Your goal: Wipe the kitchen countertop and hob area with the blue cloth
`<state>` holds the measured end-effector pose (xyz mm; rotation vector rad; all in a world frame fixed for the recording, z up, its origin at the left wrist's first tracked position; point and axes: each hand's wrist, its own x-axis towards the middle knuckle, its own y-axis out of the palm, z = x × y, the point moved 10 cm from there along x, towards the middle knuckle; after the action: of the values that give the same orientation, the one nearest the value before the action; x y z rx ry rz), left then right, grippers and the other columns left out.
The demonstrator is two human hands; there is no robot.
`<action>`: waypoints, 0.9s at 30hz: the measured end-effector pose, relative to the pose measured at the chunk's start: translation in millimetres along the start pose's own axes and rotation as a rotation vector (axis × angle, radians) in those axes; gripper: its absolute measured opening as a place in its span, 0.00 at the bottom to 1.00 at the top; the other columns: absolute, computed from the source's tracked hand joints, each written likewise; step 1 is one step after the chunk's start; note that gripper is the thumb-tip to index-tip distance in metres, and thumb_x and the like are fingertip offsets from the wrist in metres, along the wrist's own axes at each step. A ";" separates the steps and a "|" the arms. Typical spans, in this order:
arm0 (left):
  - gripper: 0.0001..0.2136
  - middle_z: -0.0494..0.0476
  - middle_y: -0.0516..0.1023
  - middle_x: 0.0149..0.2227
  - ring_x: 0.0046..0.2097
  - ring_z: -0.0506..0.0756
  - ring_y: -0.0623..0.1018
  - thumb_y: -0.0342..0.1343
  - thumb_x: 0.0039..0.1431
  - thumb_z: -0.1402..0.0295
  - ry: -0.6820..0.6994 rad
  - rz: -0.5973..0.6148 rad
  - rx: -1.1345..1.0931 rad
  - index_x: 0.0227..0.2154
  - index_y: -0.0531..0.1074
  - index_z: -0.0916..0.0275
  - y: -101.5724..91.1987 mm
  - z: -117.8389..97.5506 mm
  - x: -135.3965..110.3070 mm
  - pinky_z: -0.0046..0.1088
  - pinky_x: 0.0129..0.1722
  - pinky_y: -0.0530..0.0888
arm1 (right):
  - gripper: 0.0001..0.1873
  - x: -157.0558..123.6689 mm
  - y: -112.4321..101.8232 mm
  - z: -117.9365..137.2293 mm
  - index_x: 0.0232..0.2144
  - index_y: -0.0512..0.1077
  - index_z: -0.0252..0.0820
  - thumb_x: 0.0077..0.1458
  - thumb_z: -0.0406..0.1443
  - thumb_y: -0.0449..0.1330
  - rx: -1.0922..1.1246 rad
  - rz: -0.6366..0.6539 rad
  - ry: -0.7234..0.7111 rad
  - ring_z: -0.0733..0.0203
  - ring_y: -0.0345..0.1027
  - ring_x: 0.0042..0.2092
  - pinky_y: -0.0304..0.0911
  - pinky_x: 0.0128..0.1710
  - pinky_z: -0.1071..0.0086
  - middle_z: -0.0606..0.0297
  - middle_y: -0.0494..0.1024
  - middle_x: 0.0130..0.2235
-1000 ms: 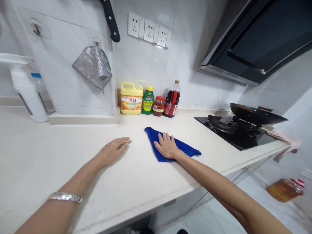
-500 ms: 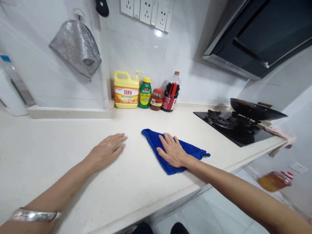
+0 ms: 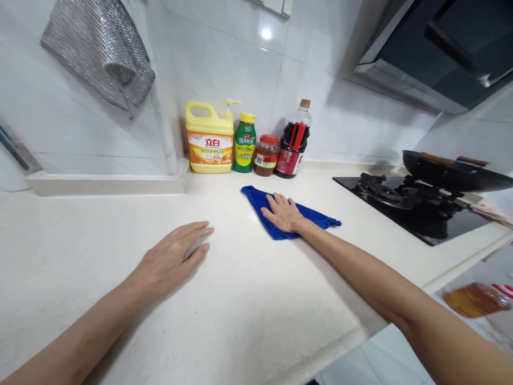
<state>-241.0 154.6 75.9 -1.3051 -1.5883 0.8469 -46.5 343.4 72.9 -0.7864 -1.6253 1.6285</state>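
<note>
A blue cloth lies crumpled on the white countertop. My right hand rests flat on top of it, fingers stretched out and pressing it down. My left hand lies palm down on the bare counter to the left, fingers extended and holding nothing.
Against the back wall stand a yellow detergent jug, a green bottle, a red-lidded jar and a dark sauce bottle. A gas hob with a black wok sits at the right. A silver mesh cloth hangs on the wall.
My right hand has pushed the blue cloth farther back toward the bottles. The left hand has stayed planted on the counter. The view has moved closer and tilted down.
</note>
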 end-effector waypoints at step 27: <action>0.22 0.47 0.71 0.61 0.63 0.59 0.69 0.45 0.62 0.49 -0.010 -0.007 -0.197 0.51 0.75 0.49 -12.4 4.5 1.7 0.47 0.66 0.62 | 0.41 84.8 9.3 -40.9 0.70 0.46 0.36 0.65 0.55 0.34 -0.044 0.018 0.052 0.42 0.41 0.71 0.41 0.67 0.43 0.45 0.47 0.71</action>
<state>-249.9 153.8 85.8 -1.4334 -1.7174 0.7075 -62.4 436.4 67.0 -0.8616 -1.6270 1.5766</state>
